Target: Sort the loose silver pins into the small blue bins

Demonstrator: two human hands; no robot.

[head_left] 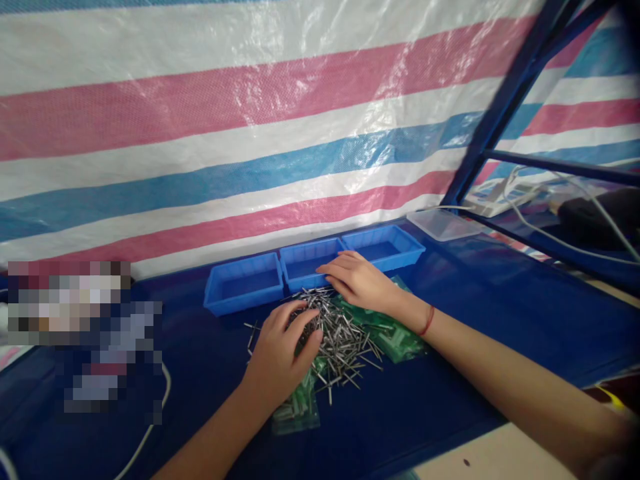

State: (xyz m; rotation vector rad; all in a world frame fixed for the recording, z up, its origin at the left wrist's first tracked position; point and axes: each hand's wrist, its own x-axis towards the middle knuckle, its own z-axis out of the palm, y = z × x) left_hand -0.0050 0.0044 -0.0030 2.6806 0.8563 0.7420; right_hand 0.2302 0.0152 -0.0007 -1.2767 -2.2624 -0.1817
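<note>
A heap of thin metal pins [337, 337] lies on green plastic bags [395, 337] on the blue tabletop. My left hand [280, 353] rests on the near left side of the heap, fingers curled over the pins. My right hand [355, 277] lies flat on the far side of the heap, fingers stretched toward the middle blue tray [306, 263]. A red string circles my right wrist.
Three shallow blue trays stand in a row behind the pins: left [243, 288], middle, right [385, 245]. A clear plastic lid [443, 223] lies further right. A striped tarp [250, 133] hangs behind. A blue metal frame [505, 100] and white cables [575, 247] are at right.
</note>
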